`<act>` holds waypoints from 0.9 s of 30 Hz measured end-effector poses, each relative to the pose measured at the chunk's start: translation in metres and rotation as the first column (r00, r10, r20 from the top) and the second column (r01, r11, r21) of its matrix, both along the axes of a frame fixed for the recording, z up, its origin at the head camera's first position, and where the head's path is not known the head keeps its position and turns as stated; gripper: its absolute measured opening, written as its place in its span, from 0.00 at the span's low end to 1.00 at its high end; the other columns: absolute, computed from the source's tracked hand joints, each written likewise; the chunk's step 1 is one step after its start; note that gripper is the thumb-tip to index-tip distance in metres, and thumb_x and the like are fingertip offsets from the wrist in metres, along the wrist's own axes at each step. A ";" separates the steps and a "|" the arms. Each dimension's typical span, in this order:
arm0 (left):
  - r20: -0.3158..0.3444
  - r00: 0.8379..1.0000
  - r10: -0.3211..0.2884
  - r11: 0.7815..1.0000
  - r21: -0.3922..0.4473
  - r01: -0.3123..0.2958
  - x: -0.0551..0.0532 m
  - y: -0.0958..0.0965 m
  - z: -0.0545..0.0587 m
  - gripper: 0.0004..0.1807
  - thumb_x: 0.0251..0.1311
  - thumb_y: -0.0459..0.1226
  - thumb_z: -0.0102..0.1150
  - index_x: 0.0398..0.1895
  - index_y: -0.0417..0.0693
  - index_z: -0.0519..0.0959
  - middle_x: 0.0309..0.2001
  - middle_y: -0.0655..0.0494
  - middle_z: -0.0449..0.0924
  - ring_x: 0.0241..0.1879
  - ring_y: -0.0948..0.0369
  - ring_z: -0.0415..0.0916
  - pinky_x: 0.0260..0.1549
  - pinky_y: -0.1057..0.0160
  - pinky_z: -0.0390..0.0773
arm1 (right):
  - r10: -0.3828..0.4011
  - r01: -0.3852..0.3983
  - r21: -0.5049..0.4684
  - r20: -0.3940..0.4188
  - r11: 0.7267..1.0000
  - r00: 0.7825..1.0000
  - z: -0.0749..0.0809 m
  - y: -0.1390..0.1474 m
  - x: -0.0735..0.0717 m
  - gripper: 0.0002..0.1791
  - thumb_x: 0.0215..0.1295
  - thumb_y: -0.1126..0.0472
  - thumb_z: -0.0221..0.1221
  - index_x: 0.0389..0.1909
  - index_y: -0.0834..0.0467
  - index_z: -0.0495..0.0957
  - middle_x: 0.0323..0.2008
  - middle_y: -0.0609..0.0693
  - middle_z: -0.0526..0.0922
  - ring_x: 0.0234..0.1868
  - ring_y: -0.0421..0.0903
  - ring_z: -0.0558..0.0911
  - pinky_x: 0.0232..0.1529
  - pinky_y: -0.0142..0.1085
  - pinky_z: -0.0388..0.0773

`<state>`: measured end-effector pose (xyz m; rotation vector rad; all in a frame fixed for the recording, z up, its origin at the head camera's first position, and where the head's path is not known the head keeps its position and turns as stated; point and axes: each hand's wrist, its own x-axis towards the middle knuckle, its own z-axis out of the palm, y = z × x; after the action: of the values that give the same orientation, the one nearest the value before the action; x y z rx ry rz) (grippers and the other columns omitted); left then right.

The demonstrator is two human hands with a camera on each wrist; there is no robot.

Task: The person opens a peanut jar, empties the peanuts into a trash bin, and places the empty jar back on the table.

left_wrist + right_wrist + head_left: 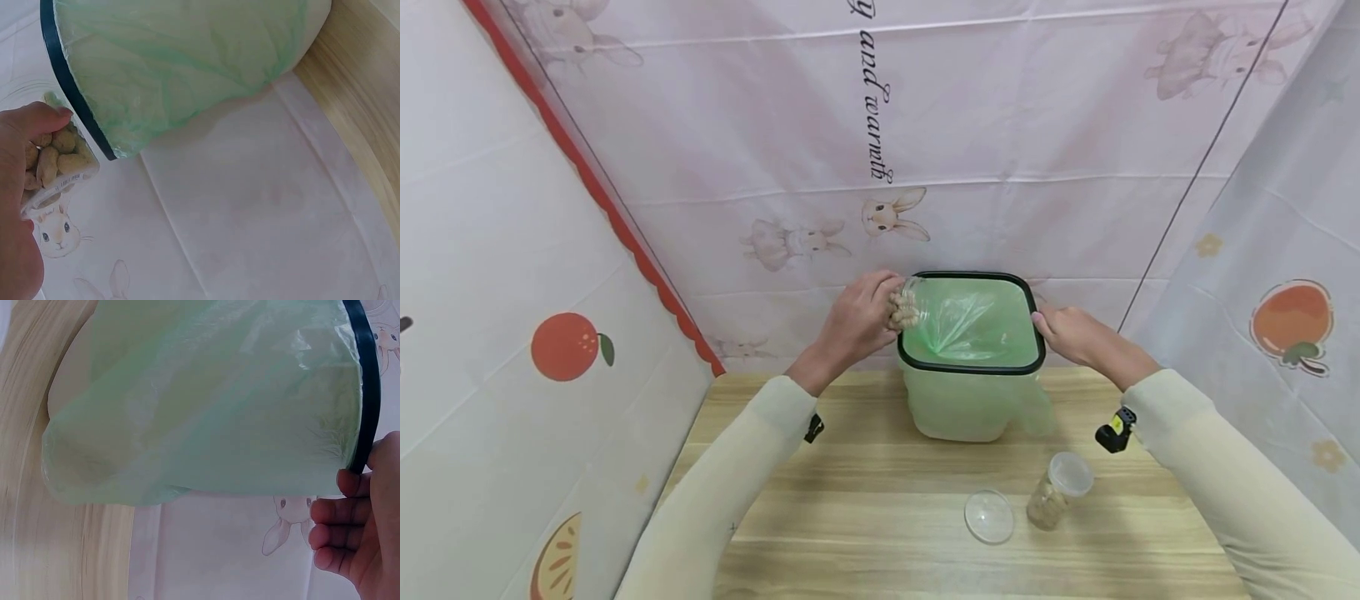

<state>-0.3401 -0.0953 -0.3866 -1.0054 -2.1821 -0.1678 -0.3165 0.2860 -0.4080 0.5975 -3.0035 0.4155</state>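
Note:
My left hand (863,317) grips a clear jar of peanuts (907,307), tilted over the left rim of a trash bin (972,368). The left wrist view shows the peanuts (62,150) in their shells, still inside the clear wall, with the thumb across it. A black ring rims the bin, and a thin green bag (985,312) lines it and hangs over its outside. At the bin's right side my right hand (1075,333) pinches the black rim (369,394) between thumb and index finger, the other fingers loosely curled below.
A second clear jar (1051,498) with peanuts in it and a translucent lid on stands on the wooden table (850,517), right of the middle. Beside it lies a round clear lid (989,517). Printed cloth walls (715,125) enclose the table at the back and both sides.

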 end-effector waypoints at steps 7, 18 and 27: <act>-0.037 0.999 0.007 1.000 -0.003 -0.007 -0.005 -0.002 -0.003 0.40 0.44 0.36 0.77 0.64 0.37 0.73 0.61 0.43 0.78 0.62 0.50 0.76 0.65 0.55 0.78 | -0.004 0.004 0.002 0.009 1.000 1.000 0.000 0.000 -0.001 0.25 0.85 0.55 0.36 0.53 0.69 0.76 0.51 0.72 0.85 0.59 0.72 0.81 0.60 0.64 0.77; -0.048 0.999 0.022 0.999 -0.032 -0.024 -0.007 -0.003 -0.007 0.36 0.48 0.34 0.73 0.63 0.37 0.72 0.61 0.43 0.78 0.61 0.49 0.76 0.68 0.54 0.75 | -0.017 0.017 0.006 0.046 1.000 0.999 0.002 0.000 -0.001 0.26 0.85 0.55 0.35 0.60 0.70 0.74 0.55 0.72 0.83 0.62 0.71 0.80 0.61 0.64 0.76; -0.062 0.998 0.022 0.999 -0.046 -0.025 -0.005 0.001 -0.005 0.31 0.50 0.32 0.72 0.61 0.41 0.75 0.58 0.46 0.79 0.60 0.49 0.77 0.62 0.53 0.78 | -0.021 0.021 0.004 0.051 1.000 0.999 0.001 0.001 -0.001 0.26 0.85 0.54 0.35 0.59 0.70 0.73 0.54 0.73 0.83 0.61 0.72 0.80 0.61 0.63 0.76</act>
<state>-0.3448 -0.0948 -0.3915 -0.9975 -2.1499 -0.0747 -0.3171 0.2866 -0.4067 0.5638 -3.0561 0.4310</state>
